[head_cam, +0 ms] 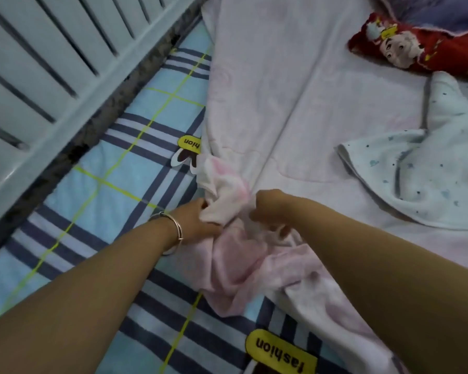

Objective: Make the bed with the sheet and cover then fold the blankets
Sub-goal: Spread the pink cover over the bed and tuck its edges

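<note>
From the head camera I see the pink blanket (295,90) stretched along the bed, its long axis running from the bunched corner at my hands away toward the top of the view, leaning slightly right. It lies over a plaid sheet (114,168) of blue, white and navy with yellow lines, which shows bare on the left beside the white slatted bed rail (46,63). My left hand (196,218), a bangle (170,230) on its wrist, pinches the gathered corner from the left; my right hand (270,209) grips the same bunch from the right, fingers curled into the cloth. Further right a pale star-print blanket (427,179) lies crumpled on the pink one, and a red cartoon pillow (405,47) rests beyond it.
</note>
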{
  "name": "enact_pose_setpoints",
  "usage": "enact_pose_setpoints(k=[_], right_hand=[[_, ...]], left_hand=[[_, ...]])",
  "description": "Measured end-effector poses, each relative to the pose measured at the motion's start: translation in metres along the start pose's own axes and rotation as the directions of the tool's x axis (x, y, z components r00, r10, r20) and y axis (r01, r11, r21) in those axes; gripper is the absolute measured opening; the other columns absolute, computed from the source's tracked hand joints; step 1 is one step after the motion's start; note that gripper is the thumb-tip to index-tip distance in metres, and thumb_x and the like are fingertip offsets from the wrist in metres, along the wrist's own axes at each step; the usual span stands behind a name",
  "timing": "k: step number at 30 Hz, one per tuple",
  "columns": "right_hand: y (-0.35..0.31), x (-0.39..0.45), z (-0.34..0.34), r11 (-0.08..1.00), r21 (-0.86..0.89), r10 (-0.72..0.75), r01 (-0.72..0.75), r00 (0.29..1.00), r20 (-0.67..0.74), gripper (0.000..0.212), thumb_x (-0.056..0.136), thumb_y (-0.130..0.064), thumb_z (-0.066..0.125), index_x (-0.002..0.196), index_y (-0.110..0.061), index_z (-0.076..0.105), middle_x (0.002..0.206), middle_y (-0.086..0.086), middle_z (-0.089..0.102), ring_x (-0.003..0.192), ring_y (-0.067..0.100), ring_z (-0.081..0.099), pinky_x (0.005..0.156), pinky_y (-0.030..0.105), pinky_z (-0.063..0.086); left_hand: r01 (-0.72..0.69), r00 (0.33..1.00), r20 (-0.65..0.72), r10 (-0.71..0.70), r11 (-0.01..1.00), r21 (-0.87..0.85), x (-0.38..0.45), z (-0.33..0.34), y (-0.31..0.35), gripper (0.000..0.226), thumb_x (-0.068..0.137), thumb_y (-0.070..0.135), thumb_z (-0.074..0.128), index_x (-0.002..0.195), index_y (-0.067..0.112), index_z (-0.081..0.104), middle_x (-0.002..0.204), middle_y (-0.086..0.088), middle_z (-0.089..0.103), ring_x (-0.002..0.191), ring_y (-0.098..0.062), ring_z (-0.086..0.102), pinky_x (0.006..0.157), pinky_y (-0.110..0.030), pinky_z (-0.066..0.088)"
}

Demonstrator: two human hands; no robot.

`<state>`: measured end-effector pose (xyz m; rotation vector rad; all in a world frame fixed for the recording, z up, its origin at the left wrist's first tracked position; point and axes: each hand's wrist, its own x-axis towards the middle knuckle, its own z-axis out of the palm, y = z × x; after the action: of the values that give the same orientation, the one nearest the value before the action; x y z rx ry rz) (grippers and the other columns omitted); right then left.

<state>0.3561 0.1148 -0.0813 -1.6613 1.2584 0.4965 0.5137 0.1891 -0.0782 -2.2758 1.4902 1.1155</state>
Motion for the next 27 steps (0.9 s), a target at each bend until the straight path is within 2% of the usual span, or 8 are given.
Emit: enact_pose_setpoints(k=[3, 7, 10, 13, 16, 21, 24, 27], right_hand=[[-0.008, -0.002, 0.033, 0.982, -0.147, 0.157, -0.117, 0.941, 0.3, 0.027, 0.1, -0.026, 0.04, 0.097, -0.001, 0.052, 0.066, 0.01, 0.055, 0.055, 0.023, 0.055, 0.044, 0.024, 0.047], [-0.03, -0.001, 0.07, 0.99, -0.139, 0.089, -0.028, 0.886, 0.454, 0.03, 0.097, -0.005, 0.044, 0.122, 0.004, 0.056, 0.079, 0.008, 0.058, 0.107, 0.034, 0.063, 0.078, 0.034, 0.055], [-0.036, 0.014, 0.063, 0.99, -0.063, 0.141, -0.126, 0.85, 0.508, 0.023, 0.095, 0.002, 0.042, 0.107, 0.009, 0.06, 0.091, 0.018, 0.061, 0.078, 0.03, 0.061, 0.072, 0.035, 0.058], [-0.034, 0.033, 0.027, 0.988, -0.151, 0.008, -0.016, 0.998, -0.056, 0.019, 0.093, -0.009, 0.05, 0.077, -0.006, 0.06, 0.075, 0.009, 0.057, 0.074, 0.023, 0.056, 0.068, 0.025, 0.051], [-0.049, 0.038, 0.005, 0.969, 0.161, -0.076, 0.185, 0.849, -0.522, 0.025, 0.091, -0.02, 0.049, 0.107, -0.005, 0.06, 0.109, 0.016, 0.064, 0.099, 0.032, 0.061, 0.085, 0.036, 0.054], [-0.078, 0.047, 0.034, 0.984, -0.148, -0.132, 0.096, 0.958, -0.256, 0.063, 0.087, -0.033, 0.064, 0.137, -0.006, 0.038, 0.137, 0.012, 0.046, 0.125, 0.03, 0.048, 0.1, 0.036, 0.042], [-0.066, 0.045, 0.023, 0.953, -0.294, -0.054, -0.067, 0.921, -0.386, 0.043, 0.095, -0.013, 0.047, 0.137, -0.004, 0.041, 0.14, 0.015, 0.043, 0.129, 0.031, 0.046, 0.104, 0.037, 0.04], [-0.069, 0.044, 0.014, 0.994, -0.079, 0.046, -0.073, 0.953, -0.301, 0.02, 0.095, -0.008, 0.048, 0.109, 0.004, 0.055, 0.108, 0.017, 0.059, 0.102, 0.033, 0.06, 0.094, 0.039, 0.048]], left_hand=[[-0.036, 0.999, -0.005, 0.036, 0.999, -0.002, 0.004, 0.0, -0.005, 0.064, 0.082, 0.023, 0.065, 0.137, 0.015, 0.032, 0.12, -0.013, 0.058, 0.104, -0.03, 0.057, 0.079, -0.029, 0.042], [-0.104, 0.992, 0.056, 0.116, 0.976, -0.194, -0.003, -0.006, -0.006, 0.066, 0.081, 0.023, 0.067, 0.138, 0.02, 0.032, 0.12, -0.006, 0.058, 0.102, -0.021, 0.056, 0.093, -0.036, 0.045], [-0.179, 0.979, 0.063, 0.192, 0.969, -0.17, -0.004, -0.013, -0.006, 0.063, 0.084, 0.025, 0.063, 0.138, 0.021, 0.032, 0.12, -0.007, 0.058, 0.107, -0.025, 0.057, 0.095, -0.036, 0.047], [-0.182, 0.981, 0.128, 0.143, 0.908, 0.378, -0.005, -0.008, -0.013, 0.068, 0.088, 0.011, 0.053, 0.145, 0.015, 0.016, 0.125, -0.015, 0.054, 0.109, -0.031, 0.057, 0.089, -0.036, 0.048], [-0.205, 0.975, 0.192, 0.114, 0.8, 0.563, -0.015, 0.006, -0.008, 0.071, 0.088, 0.011, 0.055, 0.147, 0.015, 0.015, 0.129, -0.017, 0.052, 0.113, -0.033, 0.057, 0.089, -0.037, 0.047], [-0.404, 0.895, 0.358, 0.267, 0.824, 0.397, -0.021, 0.019, 0.016, 0.058, 0.091, 0.031, 0.052, 0.138, 0.006, 0.031, 0.133, -0.016, 0.051, 0.113, -0.03, 0.054, 0.089, -0.032, 0.042], [-0.257, 0.913, 0.352, 0.204, 0.96, 0.111, -0.018, -0.004, 0.003, 0.049, 0.097, 0.038, 0.038, 0.133, 0.005, 0.04, 0.133, -0.012, 0.05, 0.11, -0.026, 0.052, 0.089, -0.031, 0.038], [0.003, 0.936, 0.347, -0.053, 0.99, 0.144, -0.011, -0.026, -0.03, 0.052, 0.099, 0.044, 0.026, 0.128, 0.009, 0.05, 0.134, -0.009, 0.051, 0.117, -0.025, 0.052, 0.096, -0.032, 0.039]])
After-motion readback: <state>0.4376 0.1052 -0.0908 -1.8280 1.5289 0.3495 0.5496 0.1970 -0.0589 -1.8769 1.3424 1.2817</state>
